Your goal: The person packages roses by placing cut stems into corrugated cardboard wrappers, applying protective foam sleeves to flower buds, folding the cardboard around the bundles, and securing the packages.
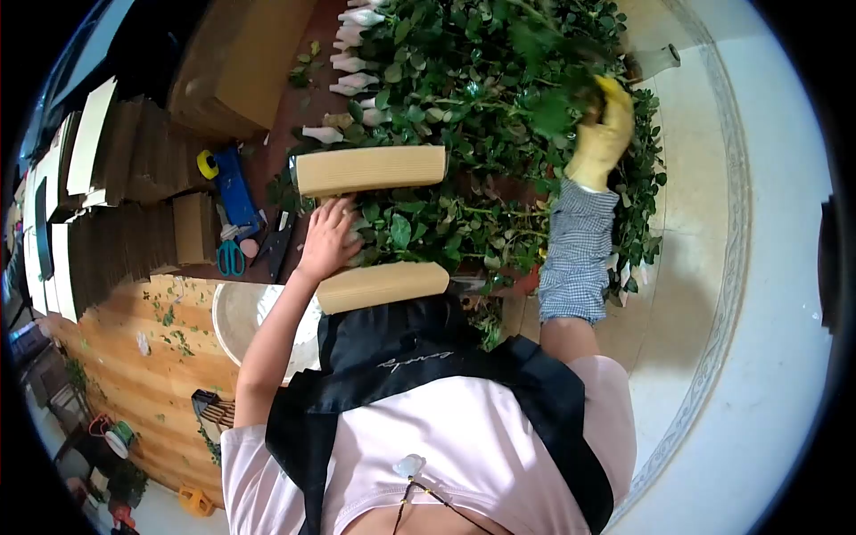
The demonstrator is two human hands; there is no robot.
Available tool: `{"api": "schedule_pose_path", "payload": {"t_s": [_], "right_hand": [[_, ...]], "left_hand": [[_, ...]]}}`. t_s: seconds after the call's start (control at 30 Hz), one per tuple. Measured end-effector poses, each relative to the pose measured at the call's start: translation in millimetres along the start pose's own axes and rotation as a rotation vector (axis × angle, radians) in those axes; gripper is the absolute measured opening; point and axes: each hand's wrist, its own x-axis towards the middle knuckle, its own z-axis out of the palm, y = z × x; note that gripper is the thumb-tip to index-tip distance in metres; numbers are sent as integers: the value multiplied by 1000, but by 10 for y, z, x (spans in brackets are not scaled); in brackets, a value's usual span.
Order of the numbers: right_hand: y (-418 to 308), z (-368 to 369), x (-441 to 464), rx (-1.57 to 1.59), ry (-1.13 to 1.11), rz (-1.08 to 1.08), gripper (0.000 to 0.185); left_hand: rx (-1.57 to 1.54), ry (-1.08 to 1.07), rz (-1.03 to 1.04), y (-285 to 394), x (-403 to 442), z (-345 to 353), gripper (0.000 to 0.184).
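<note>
My left hand (331, 239) is bare and lies between two folded cardboard sheets, its fingers over pale flower heads at the ends of leafy stems (437, 230). The upper cardboard (370, 171) is just beyond my fingertips, and the lower cardboard (383, 287) lies nearer my body. My right hand (604, 134) wears a yellow glove and has its fingers curled round a leafy stem (555, 98), blurred by motion, above the big pile of green stems (455, 89). White-wrapped flower heads (357, 80) line the pile's left side.
Stacks of flat cardboard (134, 152) stand at the left. Near them lie a blue tape dispenser (236, 192), teal-handled scissors (231, 259) and a black tool (283, 242). A white round tub (234, 312) sits below the table edge. A vase-like neck (658, 61) is at upper right.
</note>
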Motion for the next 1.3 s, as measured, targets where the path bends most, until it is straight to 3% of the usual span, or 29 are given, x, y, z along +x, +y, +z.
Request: {"api": "schedule_pose_path", "payload": {"t_s": [0.03,0.1,0.27,0.43,0.57,0.63,0.7,0.73,0.8,0.83,0.87,0.97,1.0,1.2,1.3], "right_hand": [[226,-131,-3,-141,-1,-127,28],[444,-206,-164,-103,-72,136,29],[648,-353,-110,-157,-58,120,25],[416,-606,-226,-199,24,-166,28],[31,-779,-420,-181,-48,-325,36],[-297,-743,-565,-115,-241,-172,59],[-603,-740,-812,43,-368,-163,56],[-763,-753,-880,135,-454,-197,39],[-1013,-696,-1123,190,-619,-174,17],[-1079,-583,-1357,113,-675,-134,17],[-1145,-470,-1591,33,-734,-98,18],[-1024,128,-2456,-157,-950,139,26],[-1106,219,-2551,99,-622,254,39],[-959,324,-2641,37,-692,242,38],[-806,353,-2707,127,-721,198,39]], "left_hand": [[-52,29,-65,36,-34,8,67],[-147,82,-141,55,-54,12,73],[21,39,-54,37,-22,13,61],[62,-103,-19,7,64,-64,60],[-83,62,-143,84,-23,15,60],[-117,80,-131,64,-47,46,61],[-21,2,-141,34,-56,88,62],[46,135,22,-12,-62,153,61],[161,58,-12,-79,-65,180,55],[189,45,-17,-140,-45,227,53],[177,174,94,-278,-76,359,51],[112,-46,-38,-19,13,71,56],[95,-6,-13,5,33,49,58],[6,108,-36,34,-27,119,58],[-7,45,-70,-27,-31,158,59]]}}
